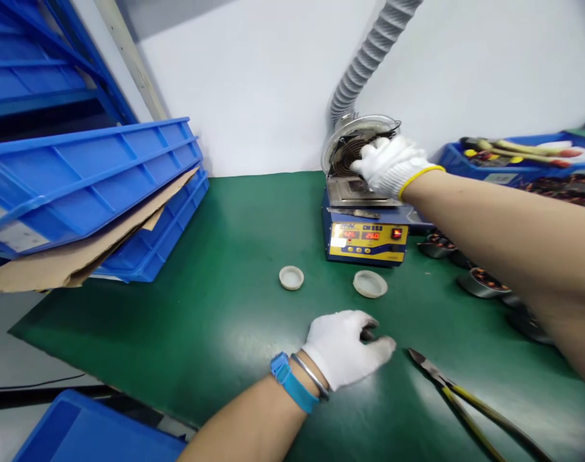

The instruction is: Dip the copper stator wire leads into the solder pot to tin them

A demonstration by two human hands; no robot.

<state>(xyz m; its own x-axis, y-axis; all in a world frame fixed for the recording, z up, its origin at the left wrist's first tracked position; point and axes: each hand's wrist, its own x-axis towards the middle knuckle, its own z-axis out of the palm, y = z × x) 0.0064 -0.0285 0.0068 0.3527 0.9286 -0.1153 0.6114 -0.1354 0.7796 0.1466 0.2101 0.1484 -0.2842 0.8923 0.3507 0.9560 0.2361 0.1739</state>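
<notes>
My right hand (386,163), in a white knitted glove with a yellow cuff, is over the metal top of a blue solder pot (367,251) with a yellow panel and red digits. Its fingers are curled in front of the round fume hood (340,154); whatever they may hold is hidden. My left hand (347,350), also gloved, hovers low at the green table, with thumb and fingers apart and nothing seen between them. Right of it lie pliers (434,372) with long yellow handles. Two small shallow white dishes, one left (291,278) and one right (370,284), sit in front of the pot.
A grey flexible duct (369,58) rises from the hood along the wall. Stacked blue crates (95,179) with cardboard (95,247) between them stand left. On the right are round metal tins (482,285) of copper-coloured parts and a blue bin (499,173) of tools. Another blue crate (100,430) is below the table edge.
</notes>
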